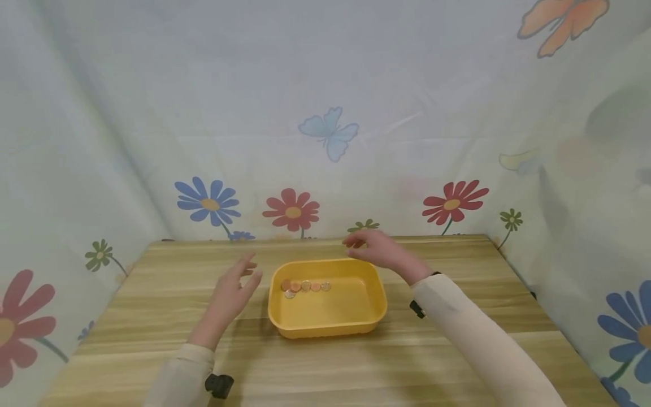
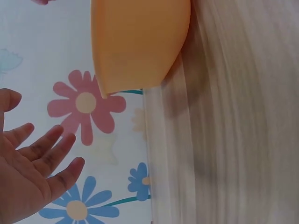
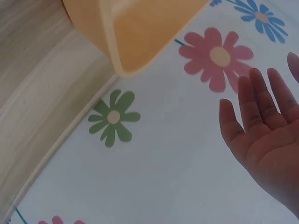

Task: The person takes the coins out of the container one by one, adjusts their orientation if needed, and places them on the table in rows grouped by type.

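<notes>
Nearest to me, both cream-sleeved forearms run off the bottom of the head view, each with a small black wrist mount [image 1: 219, 385] that is only partly visible. The wooden plank-grain table [image 1: 152, 316] fills the near ground; its near edge is cut off by the frame.

I see my left hand [image 1: 231, 294] raised just left of the yellow rounded-rectangular plastic tray [image 1: 325, 325], fingers straight and spread, holding nothing and not touching the tray. The left wrist view confirms the splayed fingers [image 2: 51, 154], though the palm is cropped at the frame edge and the tray shows only as a blurred orange-yellow wall.

The tray sits on the middle of the table, between my two hands. Inside, along its far left floor, lies a short row of small round coins [image 1: 305, 286], coppery and silvery; they are too small for me to make out more than that.

My right hand [image 1: 373, 250] hovers over the tray's far right rim, fingers loosely curved with nothing between them. In the right wrist view its fingers [image 3: 254, 102] look relaxed and apart, the thumb cut off at the right edge.

Beyond the table's far edge hangs a pale fabric backdrop [image 1: 325, 85] printed with red, blue and green flowers and butterflies; it wraps round the left and right sides too.
</notes>
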Demonstrator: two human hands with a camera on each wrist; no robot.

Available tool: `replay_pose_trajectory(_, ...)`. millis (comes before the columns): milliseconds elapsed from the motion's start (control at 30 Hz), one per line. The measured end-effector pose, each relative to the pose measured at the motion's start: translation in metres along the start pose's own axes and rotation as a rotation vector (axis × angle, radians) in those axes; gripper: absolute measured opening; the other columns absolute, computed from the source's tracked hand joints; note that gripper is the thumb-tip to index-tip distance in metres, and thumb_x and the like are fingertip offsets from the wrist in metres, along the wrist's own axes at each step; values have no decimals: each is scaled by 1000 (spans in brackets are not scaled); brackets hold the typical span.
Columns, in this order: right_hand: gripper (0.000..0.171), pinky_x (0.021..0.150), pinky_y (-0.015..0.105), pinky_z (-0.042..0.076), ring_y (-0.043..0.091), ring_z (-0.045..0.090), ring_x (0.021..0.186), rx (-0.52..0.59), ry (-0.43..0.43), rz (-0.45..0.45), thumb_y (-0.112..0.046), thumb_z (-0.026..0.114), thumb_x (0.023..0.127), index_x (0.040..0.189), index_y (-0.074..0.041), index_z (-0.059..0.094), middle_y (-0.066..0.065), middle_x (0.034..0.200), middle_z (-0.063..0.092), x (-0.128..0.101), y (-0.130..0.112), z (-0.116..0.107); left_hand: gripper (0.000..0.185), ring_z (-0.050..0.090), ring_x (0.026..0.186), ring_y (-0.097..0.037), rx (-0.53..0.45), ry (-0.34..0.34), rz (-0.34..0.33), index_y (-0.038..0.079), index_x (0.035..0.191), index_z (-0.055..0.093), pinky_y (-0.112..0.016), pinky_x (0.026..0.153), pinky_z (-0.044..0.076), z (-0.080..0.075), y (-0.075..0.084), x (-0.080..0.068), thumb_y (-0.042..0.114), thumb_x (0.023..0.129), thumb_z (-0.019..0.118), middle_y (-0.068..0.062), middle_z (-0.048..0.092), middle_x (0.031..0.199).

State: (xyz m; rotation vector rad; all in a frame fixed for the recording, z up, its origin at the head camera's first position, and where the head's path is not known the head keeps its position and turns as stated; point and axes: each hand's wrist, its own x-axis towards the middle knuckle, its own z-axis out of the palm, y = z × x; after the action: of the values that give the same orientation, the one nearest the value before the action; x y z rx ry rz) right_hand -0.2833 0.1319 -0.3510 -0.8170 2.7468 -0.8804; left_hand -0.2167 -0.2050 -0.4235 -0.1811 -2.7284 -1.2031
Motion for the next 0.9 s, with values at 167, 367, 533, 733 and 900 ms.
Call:
replay_pose_trajectory(167,35,101,46,55,29,65,115,22,-39,12,-23,62,102,132,-4,66,14,127,70,14,-7,14,58,57,131,-43,-26,-16,-37,7,158,36,-60,110,47,10,-2,0,27,107,53,-26,58,143)
replay_pose_trajectory(367,34,103,43,55,26,64,116,60,-87,18,-23,66,100,130,-8,68,10,127,71,32,-13,32,56,61,127,-41,-72,-4,-100,8,157,38,-55,107,51,23,-5,-4,24,106,54,-25,61,139)
replay_pose_trajectory(533,30,103,42,54,26,65,116,59,-109,-21,-24,67,99,125,-9,71,9,125,72,47,-14,42,54,62,124,-43,-98,13,-139,6,156,39,-55,104,53,32,-9,-4,21,106,54,-26,63,135)
replay_pose_trajectory(733,30,102,40,54,24,65,115,61,-150,-59,-22,67,99,124,-6,71,8,124,72,59,-8,55,52,63,121,-42,-128,33,-167,4,155,41,-55,103,53,40,-9,-5,20,106,53,-27,64,132)
replay_pose_trajectory(900,32,102,39,55,24,66,114,55,-211,-72,-20,68,98,126,-5,70,8,125,73,64,-9,62,51,64,117,-42,-137,65,-180,3,153,43,-54,100,55,44,-9,-7,19,106,52,-28,65,130)
